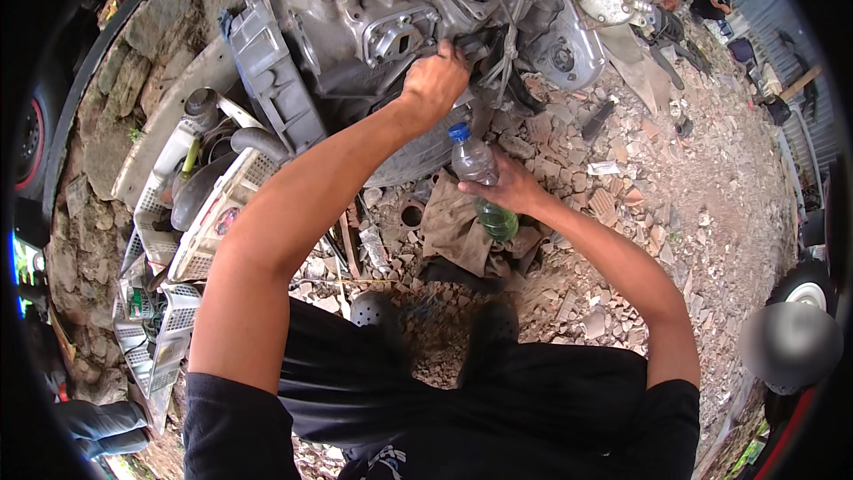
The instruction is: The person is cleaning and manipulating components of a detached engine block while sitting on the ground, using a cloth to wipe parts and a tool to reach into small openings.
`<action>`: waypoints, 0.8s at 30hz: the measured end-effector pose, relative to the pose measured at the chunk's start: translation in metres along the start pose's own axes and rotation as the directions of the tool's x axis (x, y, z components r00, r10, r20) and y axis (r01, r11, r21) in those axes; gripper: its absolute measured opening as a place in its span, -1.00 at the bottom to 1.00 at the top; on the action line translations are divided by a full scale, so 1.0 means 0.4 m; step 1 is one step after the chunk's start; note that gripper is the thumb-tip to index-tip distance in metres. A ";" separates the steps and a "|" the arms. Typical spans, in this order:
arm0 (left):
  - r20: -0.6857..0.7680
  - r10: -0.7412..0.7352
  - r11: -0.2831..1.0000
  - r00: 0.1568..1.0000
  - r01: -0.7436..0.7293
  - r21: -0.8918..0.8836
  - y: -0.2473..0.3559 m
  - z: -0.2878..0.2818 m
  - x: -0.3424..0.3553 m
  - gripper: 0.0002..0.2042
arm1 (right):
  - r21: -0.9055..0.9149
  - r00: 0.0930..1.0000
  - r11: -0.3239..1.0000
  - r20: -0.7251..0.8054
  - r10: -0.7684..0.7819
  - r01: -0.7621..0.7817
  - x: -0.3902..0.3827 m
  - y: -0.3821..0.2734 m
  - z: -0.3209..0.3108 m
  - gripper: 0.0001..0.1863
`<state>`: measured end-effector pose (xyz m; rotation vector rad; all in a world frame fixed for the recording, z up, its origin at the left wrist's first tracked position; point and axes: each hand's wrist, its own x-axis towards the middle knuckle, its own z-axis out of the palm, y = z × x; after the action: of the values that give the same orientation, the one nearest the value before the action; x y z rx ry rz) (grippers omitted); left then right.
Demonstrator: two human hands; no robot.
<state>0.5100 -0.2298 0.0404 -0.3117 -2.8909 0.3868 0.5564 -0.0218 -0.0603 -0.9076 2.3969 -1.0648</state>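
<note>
At twelve o'clock the top edge crops the engine block [342, 31]; at four, blur covers part of a white-rimmed wheel [807, 292].

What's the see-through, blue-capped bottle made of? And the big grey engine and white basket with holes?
The clear, blue-capped bottle: probably glossy plastic, because it's see-through and shiny. The big, grey, bolted engine: metal, perhaps aluminium, with a dull silvery look. The white, holed basket: likely moulded plastic, judging by its neat rows of openings.
</note>
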 end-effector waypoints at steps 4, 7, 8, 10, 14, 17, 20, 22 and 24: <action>-0.032 -0.074 0.997 0.997 0.073 -0.014 0.005 0.019 -0.005 -0.63 | -0.016 0.999 1.000 -0.030 -0.022 0.022 -0.002 0.003 0.008 0.06; -0.038 -0.129 0.990 0.991 0.127 -0.060 0.015 0.015 -0.006 -0.62 | -0.040 0.999 0.999 -0.039 -0.009 0.008 -0.007 -0.002 0.009 0.08; -0.036 -0.149 0.986 0.988 0.146 -0.079 0.019 0.010 -0.005 -0.61 | -0.045 0.999 0.999 -0.038 0.003 -0.004 -0.007 -0.001 0.007 0.09; -0.034 -0.198 0.974 0.980 0.192 -0.123 0.020 0.011 -0.007 -0.61 | -0.064 0.999 0.998 -0.033 0.009 -0.011 -0.009 -0.003 0.008 0.10; -0.008 -0.256 0.936 0.967 0.246 -0.252 0.006 0.002 -0.015 -0.62 | -0.038 1.000 0.999 -0.024 0.016 -0.017 -0.011 0.001 0.006 0.08; -0.056 -0.247 0.915 0.967 0.214 -0.342 -0.043 0.020 -0.022 -0.72 | -0.037 0.999 0.999 -0.032 -0.001 0.000 -0.012 0.011 0.024 0.06; -0.132 -0.239 0.904 0.962 0.171 -0.392 -0.048 0.009 -0.030 -0.76 | -0.037 0.999 0.999 -0.037 -0.015 0.014 -0.011 0.034 0.037 0.05; -0.058 -0.261 0.876 0.964 0.212 -0.432 -0.047 0.000 -0.036 -0.76 | -0.051 0.999 0.999 -0.043 0.004 -0.006 -0.012 0.045 0.049 0.06; 0.006 -0.295 0.837 0.955 0.262 -0.481 -0.045 0.001 -0.046 -0.77 | -0.044 0.999 0.998 0.011 0.036 -0.035 -0.006 0.052 0.054 0.07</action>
<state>0.5242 -0.2511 0.0420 0.0327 -2.8620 -0.3901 0.5616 -0.0209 -0.0899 -0.8796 2.4263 -0.9949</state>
